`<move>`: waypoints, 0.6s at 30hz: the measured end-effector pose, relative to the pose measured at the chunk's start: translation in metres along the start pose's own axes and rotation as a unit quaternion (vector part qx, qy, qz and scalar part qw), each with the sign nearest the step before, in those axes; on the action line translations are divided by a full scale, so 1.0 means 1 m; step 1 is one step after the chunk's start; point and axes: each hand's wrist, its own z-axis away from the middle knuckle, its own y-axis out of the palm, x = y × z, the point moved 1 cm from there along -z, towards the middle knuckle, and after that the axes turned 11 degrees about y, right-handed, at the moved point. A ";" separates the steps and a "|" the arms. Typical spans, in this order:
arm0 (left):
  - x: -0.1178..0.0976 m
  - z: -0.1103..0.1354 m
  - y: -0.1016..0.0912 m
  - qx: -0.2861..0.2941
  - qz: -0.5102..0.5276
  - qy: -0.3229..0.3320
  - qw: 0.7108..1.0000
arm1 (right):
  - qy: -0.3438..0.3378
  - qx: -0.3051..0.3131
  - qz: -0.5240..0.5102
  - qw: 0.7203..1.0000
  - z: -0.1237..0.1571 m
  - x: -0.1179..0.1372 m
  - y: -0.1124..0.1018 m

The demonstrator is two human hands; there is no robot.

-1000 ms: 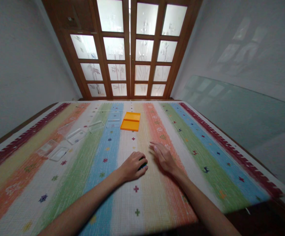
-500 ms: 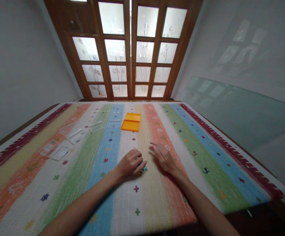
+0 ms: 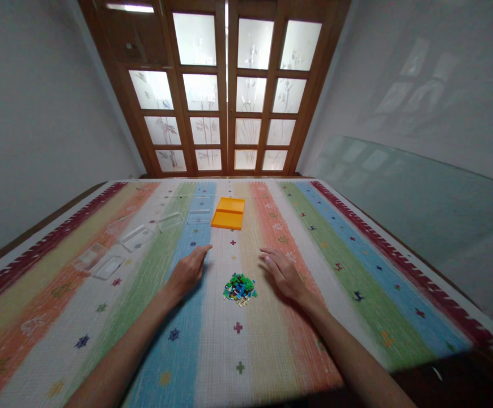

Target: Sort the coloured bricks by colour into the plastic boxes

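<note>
A: How are the hands posed?

B: The left hand [image 3: 188,273] is unclasped, one finger directed forward; its remaining fingers are difficult to distinguish. The right hand [image 3: 287,276] has its fingers loosely extended and slightly parted.

A: Where does the heap of small pieces [image 3: 239,288] lie?

B: On the striped tabletop [image 3: 221,351], between the two hands, apart from both and nearer the wearer than their fingertips.

A: And its appearance?

B: A low, roughly round mound: green predominates at the far side, blue through the middle, with dark bits intermixed and pale yellowish ones along the near edge. Individual shapes are too small to resolve.

A: What lies farther out?

B: Beyond the heap, an orange case [image 3: 228,213] lies open, showing two sections; clear plastic boxes [image 3: 107,267] extend to its left.
</note>
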 end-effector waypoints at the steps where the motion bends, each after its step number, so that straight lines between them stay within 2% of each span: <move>1: 0.002 0.004 0.001 -0.005 -0.010 0.000 1.000 | -0.001 0.001 0.004 1.000 0.000 -0.001 0.000; 12: 0.021 0.022 -0.005 0.014 -0.031 0.014 0.999 | -0.048 0.011 0.061 0.997 -0.003 -0.005 0.007; 18: 0.022 0.025 -0.001 0.038 -0.012 -0.007 0.999 | -0.068 0.023 0.089 0.993 -0.028 -0.008 0.013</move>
